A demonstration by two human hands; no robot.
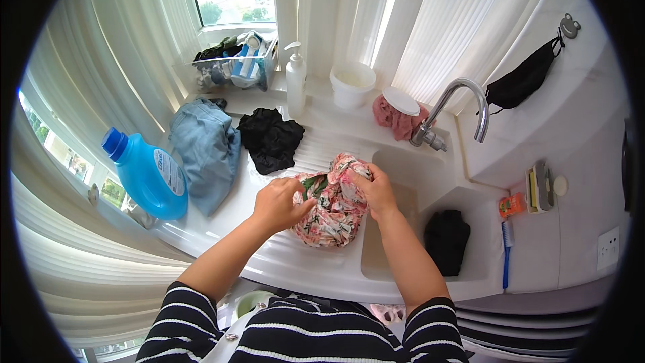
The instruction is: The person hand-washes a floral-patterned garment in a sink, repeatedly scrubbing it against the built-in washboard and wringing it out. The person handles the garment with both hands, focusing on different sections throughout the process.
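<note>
A bunched pink floral cloth (328,223) with green leaf print lies on the white washboard counter, just left of the sink basin. My right hand (377,193) grips its upper right part, the fingers closed round a gathered fold. At its left side, my left hand (277,206) has thumb and fingers round the fabric's edge, some fingertips hidden by folds. Beyond my hands a crumpled black cloth (270,140) rests on the ridged board. Left of that lies a light blue garment (207,151).
A blue detergent bottle (149,178) stands at the left. Along the back are a clear bin (235,60), a pump bottle (295,84), a white tub (352,86) and a pink cloth (396,121). The curved faucet (463,87) rises beside the sink, near a black cloth (447,242) and blue brush (506,255).
</note>
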